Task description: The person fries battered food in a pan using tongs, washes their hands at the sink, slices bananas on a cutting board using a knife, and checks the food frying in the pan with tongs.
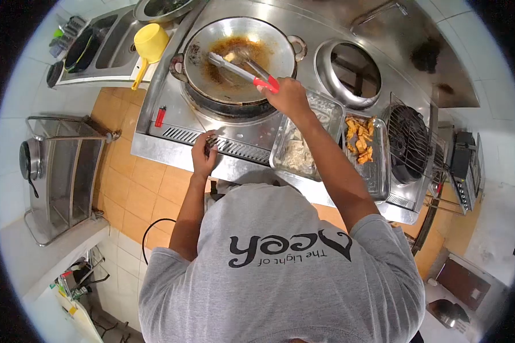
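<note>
My right hand (pixel 287 98) is closed around a pair of silver tongs with red grips (pixel 240 72). The tongs reach into a large wok (pixel 209 43) on the burner, their tips beside a small pale piece of food (pixel 230 57) in brownish oil. At the front edge of the stove, my left hand (pixel 203 154) has its fingers curled around something small and dark that I cannot make out. Under my right forearm lies a metal tray (pixel 277 154) with whitish, flour-like coating. Beside it, another tray (pixel 377 177) holds orange-brown fried pieces (pixel 360 140).
A red lighter (pixel 161 116) lies on the stove's left side. Behind the trays stands a round metal burner ring (pixel 320 63). A wire grate (pixel 409 134) covers the right burner. Left of the stove are a yellow dipper (pixel 150 43), a sink (pixel 117 43) and a metal trolley (pixel 68 166).
</note>
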Motion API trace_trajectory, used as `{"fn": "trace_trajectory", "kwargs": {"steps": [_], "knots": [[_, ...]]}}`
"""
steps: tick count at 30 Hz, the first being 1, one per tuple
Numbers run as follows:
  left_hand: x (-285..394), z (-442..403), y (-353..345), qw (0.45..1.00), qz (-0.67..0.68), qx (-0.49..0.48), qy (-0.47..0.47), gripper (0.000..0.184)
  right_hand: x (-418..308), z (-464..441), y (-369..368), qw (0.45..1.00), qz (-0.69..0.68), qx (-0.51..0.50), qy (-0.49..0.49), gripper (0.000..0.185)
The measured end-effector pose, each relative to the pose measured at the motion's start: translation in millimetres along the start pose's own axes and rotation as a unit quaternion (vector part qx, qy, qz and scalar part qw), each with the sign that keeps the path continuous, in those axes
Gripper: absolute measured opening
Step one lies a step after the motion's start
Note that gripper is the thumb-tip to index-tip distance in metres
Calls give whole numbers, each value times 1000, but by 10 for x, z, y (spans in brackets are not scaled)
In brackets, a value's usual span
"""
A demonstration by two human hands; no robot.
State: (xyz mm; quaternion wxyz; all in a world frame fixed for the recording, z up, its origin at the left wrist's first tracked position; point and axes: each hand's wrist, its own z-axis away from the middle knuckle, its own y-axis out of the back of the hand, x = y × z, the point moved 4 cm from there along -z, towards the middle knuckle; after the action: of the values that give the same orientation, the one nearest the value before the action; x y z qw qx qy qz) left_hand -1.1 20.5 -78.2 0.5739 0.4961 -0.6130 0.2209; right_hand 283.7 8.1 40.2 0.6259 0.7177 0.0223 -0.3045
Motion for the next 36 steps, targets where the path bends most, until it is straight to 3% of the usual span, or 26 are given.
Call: {"fn": "trace_trajectory", "kwargs": {"steps": [11, 17, 26, 29, 32, 36], "knots": [[42, -17, -23, 1000, -5, -17, -2, 40, -57, -12, 44, 1000, -5, -15, 7, 49], [55, -21, -14, 1000, -14, -22, 3, 40, -3, -30, -47, 998, 19, 32, 48, 49], [27, -12, -21, 1000, -5, -9, -1, 40, 38, -144, -52, 994, 65, 9, 89, 51], [33, -18, -26, 1000, 1, -7, -9, 40, 95, -253, -19, 993, 70, -12, 97, 57], [35, -35, -37, 999, 12, 1, -31, 40, 121, -293, 165, 993, 29, -111, 29, 63], [87, -50, -22, 1000, -10, -14, -20, 40, 223, -244, 271, 989, -4, -149, 5, 66]]}}
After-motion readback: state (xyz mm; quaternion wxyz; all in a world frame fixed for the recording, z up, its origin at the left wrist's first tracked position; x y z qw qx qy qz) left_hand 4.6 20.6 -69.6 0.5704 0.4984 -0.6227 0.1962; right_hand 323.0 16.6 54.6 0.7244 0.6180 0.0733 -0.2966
